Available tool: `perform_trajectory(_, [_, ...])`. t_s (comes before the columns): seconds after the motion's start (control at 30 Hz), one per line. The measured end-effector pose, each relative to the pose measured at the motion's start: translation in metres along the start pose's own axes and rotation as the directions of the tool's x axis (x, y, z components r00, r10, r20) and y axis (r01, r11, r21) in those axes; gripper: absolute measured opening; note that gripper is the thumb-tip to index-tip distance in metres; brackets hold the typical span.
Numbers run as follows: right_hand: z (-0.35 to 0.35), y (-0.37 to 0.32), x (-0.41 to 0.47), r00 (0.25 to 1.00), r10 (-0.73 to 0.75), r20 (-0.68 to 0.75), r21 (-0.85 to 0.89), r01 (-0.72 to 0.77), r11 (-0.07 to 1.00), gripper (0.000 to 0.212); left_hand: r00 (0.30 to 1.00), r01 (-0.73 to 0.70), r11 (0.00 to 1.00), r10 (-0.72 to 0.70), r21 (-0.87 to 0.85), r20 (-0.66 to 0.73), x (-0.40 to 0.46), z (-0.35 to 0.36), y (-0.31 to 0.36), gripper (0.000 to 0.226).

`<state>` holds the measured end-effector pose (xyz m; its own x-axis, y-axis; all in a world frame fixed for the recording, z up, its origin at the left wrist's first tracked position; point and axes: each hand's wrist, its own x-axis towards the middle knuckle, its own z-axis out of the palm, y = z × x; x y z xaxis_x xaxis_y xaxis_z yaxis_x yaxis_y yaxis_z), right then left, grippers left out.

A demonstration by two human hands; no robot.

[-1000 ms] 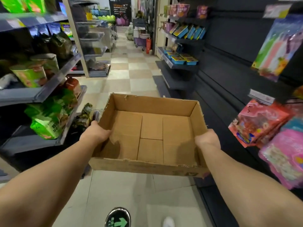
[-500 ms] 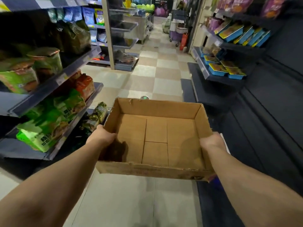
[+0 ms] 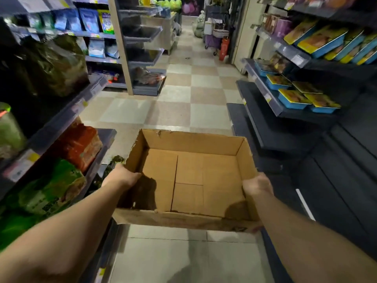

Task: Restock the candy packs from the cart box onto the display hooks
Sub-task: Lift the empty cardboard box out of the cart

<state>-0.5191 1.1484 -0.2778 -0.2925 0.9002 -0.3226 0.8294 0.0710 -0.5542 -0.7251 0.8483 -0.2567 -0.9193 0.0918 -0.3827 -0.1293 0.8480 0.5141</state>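
While held aloft, box (image 3: 189, 178) (empty) sits gripped by left hand (image 3: 122, 177) and right hand (image 3: 258, 183).

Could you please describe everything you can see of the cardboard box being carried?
The cardboard box is a shallow, open-topped brown corrugated tray with torn, ragged rims and no flaps standing. Its floor shows the folded bottom flaps' seams and holds nothing. It is held roughly level above the tiled aisle floor, between the shelves. The left hand grips its left wall and the right hand its right wall.

Empty cardboard box (image 3: 189, 176) carried down a shop aisle

The left hand (image 3: 120, 177) and right hand (image 3: 257, 184) grip its side walls above the checkered floor (image 3: 183, 99).
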Motion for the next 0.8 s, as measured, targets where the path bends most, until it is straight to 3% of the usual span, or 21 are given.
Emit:
perform_trajectory(0.23, [0.018,-0.065,0.1,0.996,0.088,-0.002,-0.009,-0.088,0.996,0.037,0.994,-0.078,0.996,0.075,0.034,0.085,0.116,0.006,0.093,0.062])
perform_trajectory(0.47, [0.026,-0.117,0.242,0.986,0.164,0.032,0.042,-0.165,0.985,0.059,0.988,-0.073,0.997,0.078,-0.038,0.137,0.234,0.056,0.209,0.058])
perform_trajectory(0.63, [0.02,-0.138,0.339,0.968,0.239,0.072,0.088,-0.245,0.966,0.059,0.981,-0.112,0.993,0.105,0.034,0.161,0.311,0.092,0.304,0.052])
perform_trajectory(0.8, [0.024,-0.143,0.403,0.938,0.341,0.064,0.136,-0.346,0.928,0.057,0.967,-0.167,0.975,0.134,0.144,0.216,0.372,0.142,0.381,0.018])
